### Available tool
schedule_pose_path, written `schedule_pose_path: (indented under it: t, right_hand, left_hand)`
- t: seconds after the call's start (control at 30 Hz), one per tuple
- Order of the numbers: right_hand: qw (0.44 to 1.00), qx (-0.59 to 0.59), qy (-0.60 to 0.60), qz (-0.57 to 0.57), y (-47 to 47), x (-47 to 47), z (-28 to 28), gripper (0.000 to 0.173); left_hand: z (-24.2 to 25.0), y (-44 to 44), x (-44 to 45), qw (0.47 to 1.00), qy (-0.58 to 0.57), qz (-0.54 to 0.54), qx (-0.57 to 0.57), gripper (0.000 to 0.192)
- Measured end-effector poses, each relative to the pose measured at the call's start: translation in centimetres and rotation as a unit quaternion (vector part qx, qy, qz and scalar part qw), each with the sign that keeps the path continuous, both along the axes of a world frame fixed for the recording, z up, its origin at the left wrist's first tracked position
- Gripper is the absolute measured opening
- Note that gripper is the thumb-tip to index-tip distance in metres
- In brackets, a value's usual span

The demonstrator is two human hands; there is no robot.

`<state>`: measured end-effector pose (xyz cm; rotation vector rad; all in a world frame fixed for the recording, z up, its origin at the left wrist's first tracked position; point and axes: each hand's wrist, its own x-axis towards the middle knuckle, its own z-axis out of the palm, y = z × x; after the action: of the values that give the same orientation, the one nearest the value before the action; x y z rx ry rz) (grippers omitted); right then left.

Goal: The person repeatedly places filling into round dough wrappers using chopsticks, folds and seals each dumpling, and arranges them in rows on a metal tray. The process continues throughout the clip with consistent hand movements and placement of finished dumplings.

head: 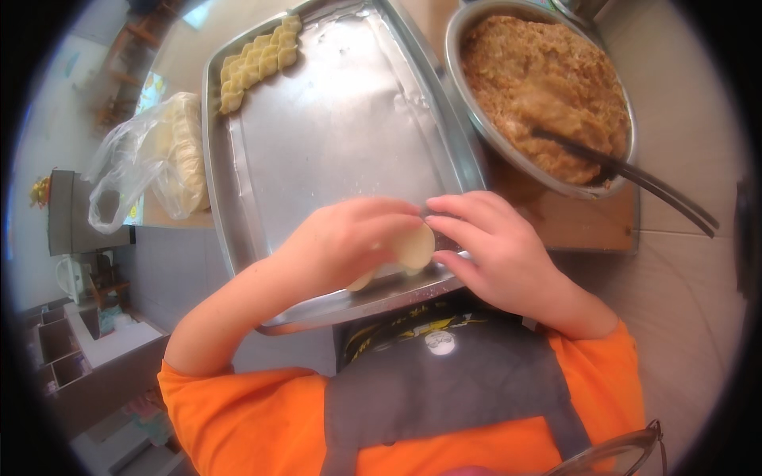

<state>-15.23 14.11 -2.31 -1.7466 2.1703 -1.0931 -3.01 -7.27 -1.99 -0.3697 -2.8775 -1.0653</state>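
Over the near end of a large metal tray [333, 149], my left hand [351, 241] has its fingers curled on a round, pale dough wrapper [415, 247]. Fingertips of my right hand [491, 250] are spread at the wrapper's right edge; whether they touch it is unclear. More pale dough pieces [361, 281] lie below the left fingers, partly hidden. Rows of folded dumplings [259, 62] fill the tray's far left corner. To the right of the tray, a metal bowl [461, 65] holds brown minced filling [547, 89] with black chopsticks [631, 169] stuck in it.
Left of the tray, a clear plastic bag [131, 160] lies with a stack of round wrappers [186, 154]. The tray and bowl rest on a wooden table [589, 223]. A white-topped unit with compartments [113, 333] stands at the lower left.
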Motion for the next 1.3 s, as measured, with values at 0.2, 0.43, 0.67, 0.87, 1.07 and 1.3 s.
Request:
schedule_pose_path:
  t: [0.2,0.43,0.67,0.87,1.07,1.3]
  right_hand:
    - [0.999,0.022,0.029,-0.010,-1.3,0.4,-0.7,0.039]
    - [0.998,-0.047,0.038,-0.007,-1.8,0.8,-1.3,0.024]
    - [0.994,-0.104,-0.003,-0.038,-1.8,1.0,0.4,0.021]
    - [0.969,-0.229,0.043,0.082,-2.7,4.7,1.2,0.028]
    - [0.980,-0.180,0.011,0.079,-2.0,7.8,2.1,0.030]
    - [0.961,-0.235,0.101,0.105,-1.4,10.2,3.6,0.027]
  left_hand:
    - [-0.9,0.2,0.7,0.997,0.073,0.004,0.008,0.034]
    - [-0.9,0.6,1.4,0.996,0.078,-0.002,0.032,0.038]
    - [2.1,2.3,6.3,0.821,-0.172,0.256,0.481,0.042]
    - [1.6,8.1,7.0,0.535,-0.133,0.167,0.818,0.080]
    - [2.0,10.0,8.8,0.504,-0.015,0.099,0.858,0.091]
    - [3.2,11.0,12.2,0.545,-0.007,0.064,0.836,0.097]
